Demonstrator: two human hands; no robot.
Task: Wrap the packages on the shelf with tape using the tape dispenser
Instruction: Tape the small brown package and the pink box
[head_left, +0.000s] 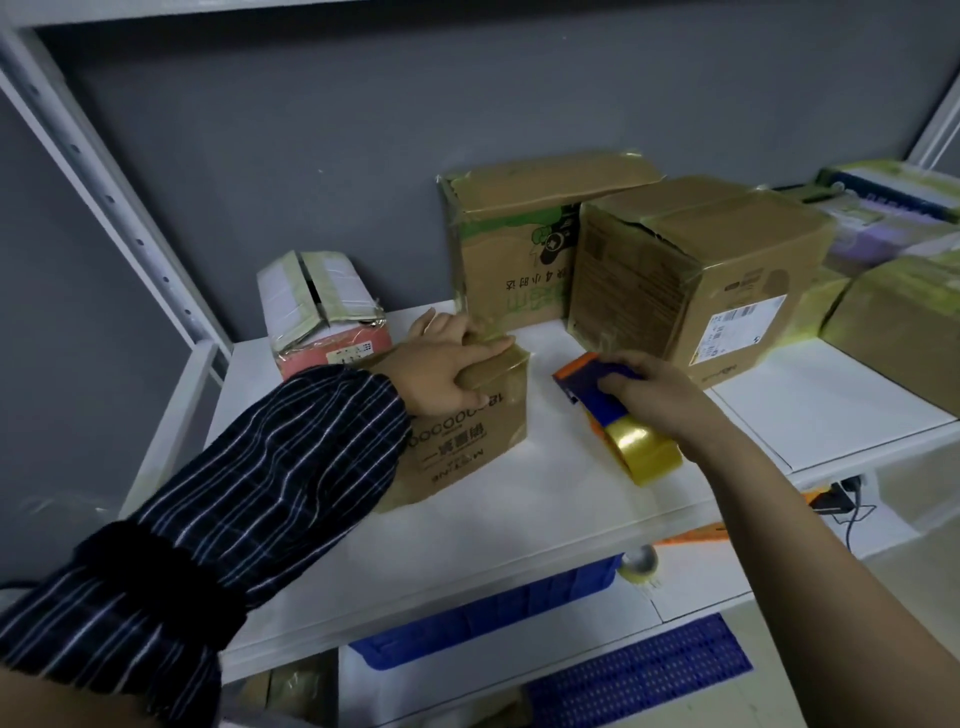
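Brown cardboard: a small taped box (467, 431) with printed lettering, standing toward the front of a white metal shelf (519, 519). On top of the small taped box, the left hand (447, 364) in a dark striped sleeve (260, 467), laid flat, fingers stretched along the taped top edge, thumb down the front face, pressing rather than clutching. Right of the small box and apart from it, an orange-and-blue tape dispenser (597, 384) with a roll of yellowish clear tape (644, 447), low over the shelf, gripped from above by the right hand (654, 389), fingers curled round its body. Behind the small box to the left, a pink-and-white carton (322, 317) with a split top. Behind it to the right, a larger brown cardboard box with green print (509, 244) and, just beside that, a brown cardboard box with a white label (696, 280). Below the small box, under the shelf, a blue plastic crate (493, 618).
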